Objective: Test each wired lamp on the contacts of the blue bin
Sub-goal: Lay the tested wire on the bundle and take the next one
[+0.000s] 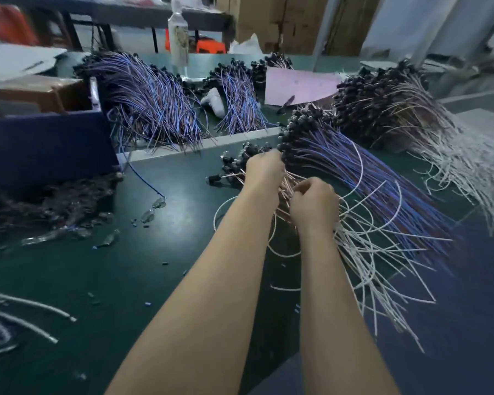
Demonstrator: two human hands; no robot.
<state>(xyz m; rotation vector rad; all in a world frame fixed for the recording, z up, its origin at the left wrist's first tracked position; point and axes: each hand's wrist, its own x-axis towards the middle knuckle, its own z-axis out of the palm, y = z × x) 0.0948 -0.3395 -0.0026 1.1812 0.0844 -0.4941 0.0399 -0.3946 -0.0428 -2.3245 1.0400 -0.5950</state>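
Both arms stretch forward, side by side, over the bench. We see the left hand [264, 166] curled knuckles-up round a bundle of white-wired lamps [377, 269] close to their black heads, gripping it. The right hand [314, 203], just nearer and beside it, has its fingers closed on the same wires lower down. A fan of blue-wired lamps [368, 178] lies just right of both hands. The blue bin [40, 143] stands well to the left of the left hand, beyond it. Bare green tabletop [169, 238] opens left of the left forearm, and a pale strip [211, 143] edges it just beyond the hands.
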